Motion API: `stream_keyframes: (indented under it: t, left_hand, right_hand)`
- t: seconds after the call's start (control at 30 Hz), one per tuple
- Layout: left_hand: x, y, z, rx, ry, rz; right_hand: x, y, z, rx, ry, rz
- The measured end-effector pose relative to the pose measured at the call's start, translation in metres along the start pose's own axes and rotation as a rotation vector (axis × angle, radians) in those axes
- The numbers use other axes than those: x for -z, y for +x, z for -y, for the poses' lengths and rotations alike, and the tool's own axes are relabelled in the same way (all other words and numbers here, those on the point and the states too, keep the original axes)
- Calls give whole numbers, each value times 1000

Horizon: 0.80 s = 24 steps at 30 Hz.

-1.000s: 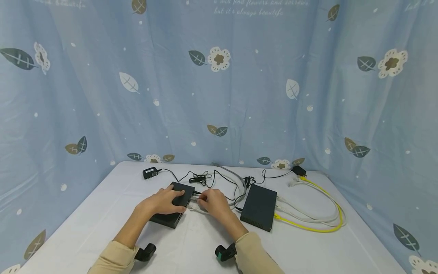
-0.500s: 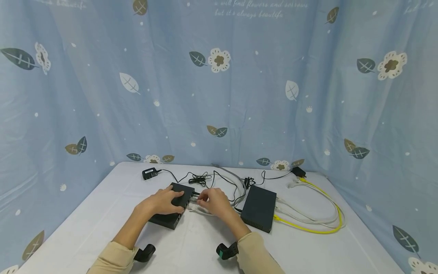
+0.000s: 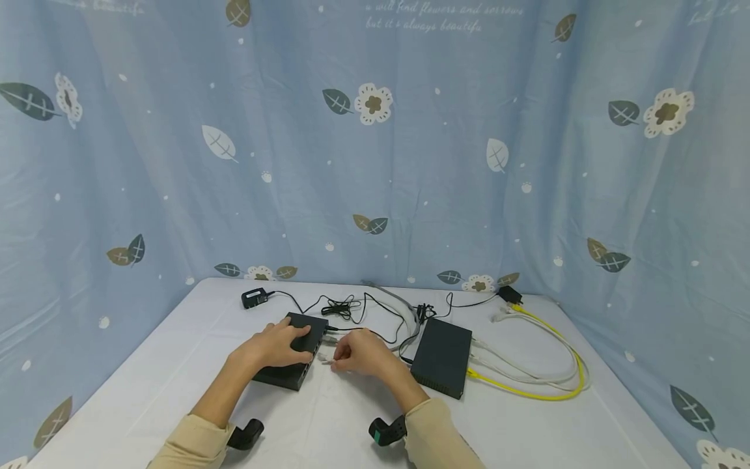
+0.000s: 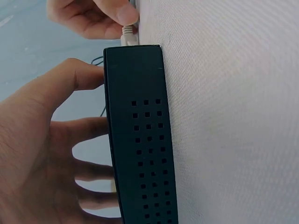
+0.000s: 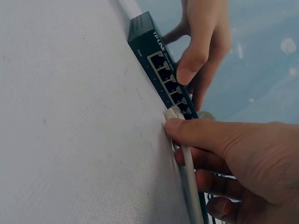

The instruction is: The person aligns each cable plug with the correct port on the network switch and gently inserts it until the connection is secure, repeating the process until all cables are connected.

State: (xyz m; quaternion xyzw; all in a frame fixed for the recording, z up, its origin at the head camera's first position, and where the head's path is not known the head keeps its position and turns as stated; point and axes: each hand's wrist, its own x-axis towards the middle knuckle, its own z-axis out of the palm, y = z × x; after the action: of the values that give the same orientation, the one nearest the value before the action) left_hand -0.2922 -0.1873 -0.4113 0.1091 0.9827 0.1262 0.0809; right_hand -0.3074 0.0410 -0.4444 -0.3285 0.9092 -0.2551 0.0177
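Note:
My left hand (image 3: 278,345) rests with spread fingers on top of a black TP-LINK network switch (image 3: 308,320). In the left wrist view its fingertips (image 4: 93,77) lie along the top edge of the vented casing. The right hand (image 3: 364,352) pinches a white Ethernet cable (image 5: 190,172) just behind its plug, between thumb and index finger. That plug (image 5: 174,112) is close to the front row of ports (image 5: 163,72), several of which show as open sockets. A grey plug (image 3: 330,340) lies farther back along the same port side, below the black power lead (image 3: 334,329).
To the right lies a second black switch (image 3: 442,355) with white cables (image 3: 510,368) and a yellow cable (image 3: 530,392). Power adapters (image 3: 254,298) sit at the back left and back right. A bundled black cord (image 3: 336,309) and grey cable (image 3: 404,303) cross the middle.
My right hand has shifted from near the grey plug toward the front and now pinches the white Ethernet cable. The left hand has stayed on the switch.

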Motion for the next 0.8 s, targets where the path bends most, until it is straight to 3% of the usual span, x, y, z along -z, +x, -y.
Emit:
stream_keyframes:
  t: [0.8]
  left_hand:
    - [4,-3,-2,-11,6,1]
  right_hand:
    - [5,-2,-1,-10,1,-23]
